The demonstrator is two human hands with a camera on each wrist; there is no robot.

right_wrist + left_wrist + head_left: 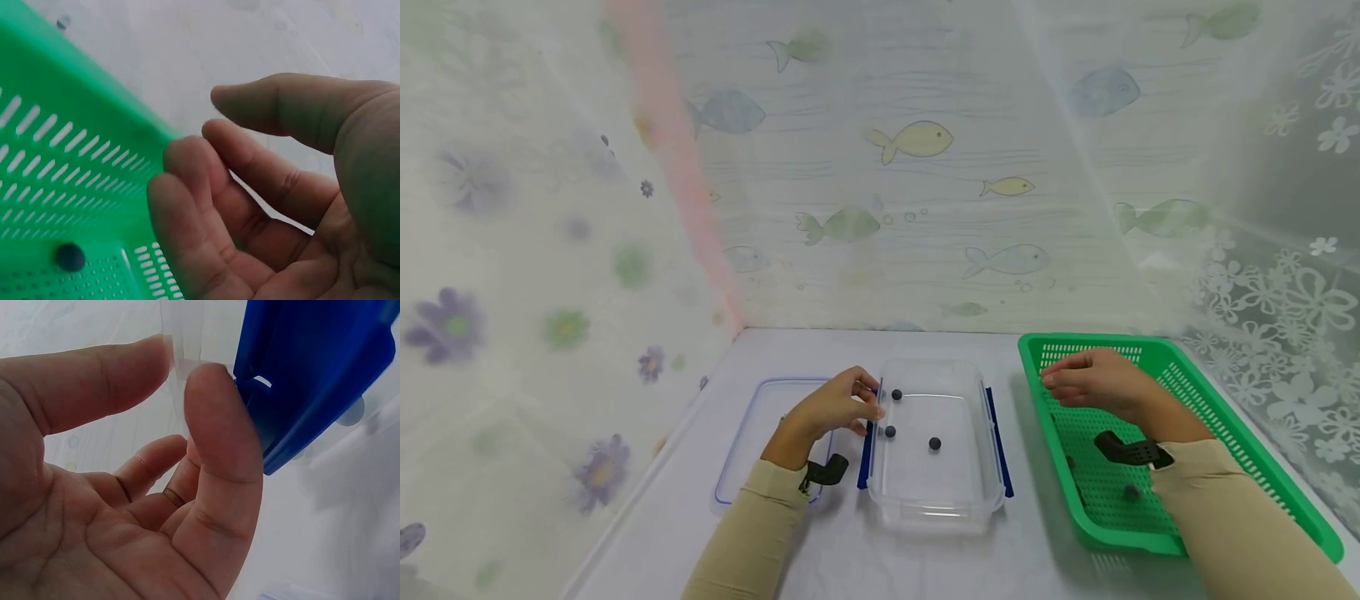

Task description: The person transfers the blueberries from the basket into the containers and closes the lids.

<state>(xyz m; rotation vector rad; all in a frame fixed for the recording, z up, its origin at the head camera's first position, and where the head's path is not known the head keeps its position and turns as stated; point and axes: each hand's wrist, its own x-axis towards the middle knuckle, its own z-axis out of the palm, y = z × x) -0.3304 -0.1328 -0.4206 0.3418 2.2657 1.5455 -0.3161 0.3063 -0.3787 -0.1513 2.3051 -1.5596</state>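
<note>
A clear plastic food container with blue side latches stands in the middle of the table. Several small dark balls, blueberry-like, lie inside it, one ball near its centre. My left hand pinches the container's left wall between thumb and index finger, beside the blue latch. Above the green basket, near its left rim, hovers my right hand, fingers loosely bent and holding nothing. Another dark ball lies on the basket floor; more dark shapes show along its left side.
Left of the container lies a clear lid with a blue-violet edge, partly behind my left arm. White table surface runs in front of the container. Patterned curtains hang behind and at both sides.
</note>
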